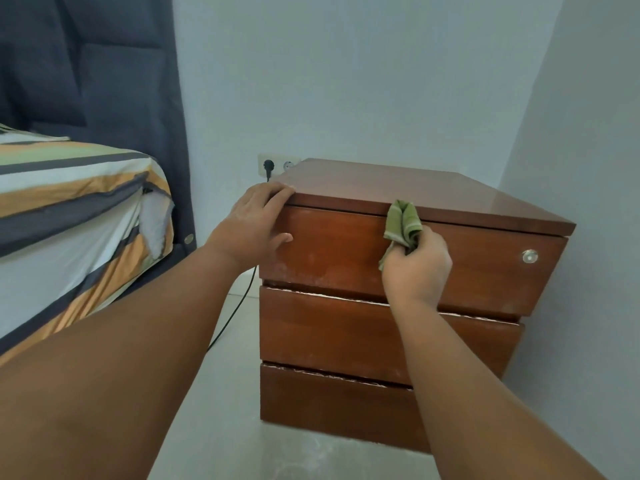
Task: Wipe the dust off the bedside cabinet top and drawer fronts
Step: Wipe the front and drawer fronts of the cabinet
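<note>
The cabinet (478,282) stands on the floor (221,393) to the right of the bed (69,202). The right hand (417,268) grips a bunched green cloth (403,221) and holds it against the cabinet front near mid-width, where the upper edge of the top drawer (332,251) meets the front lip of the top (415,185). The left hand (254,226) holds nothing: its fingers lie fairly straight over the cabinet's front-left corner and its thumb touches the top drawer face, which reads as bracing. The drawer's long axis runs left to right, so the face extends to both sides of the cloth and below it. The right hand is the nearer one for a stroke along that axis. Pale dusty smears show on the lower left of the top drawer face. Lighter marks line the upper edges of the middle drawer (329,334) and bottom drawer (322,400). The top looks glossy, with a faint haze. A round metal lock (530,256) sits near the right end of the top drawer, in the path of a rightward stroke.
</note>
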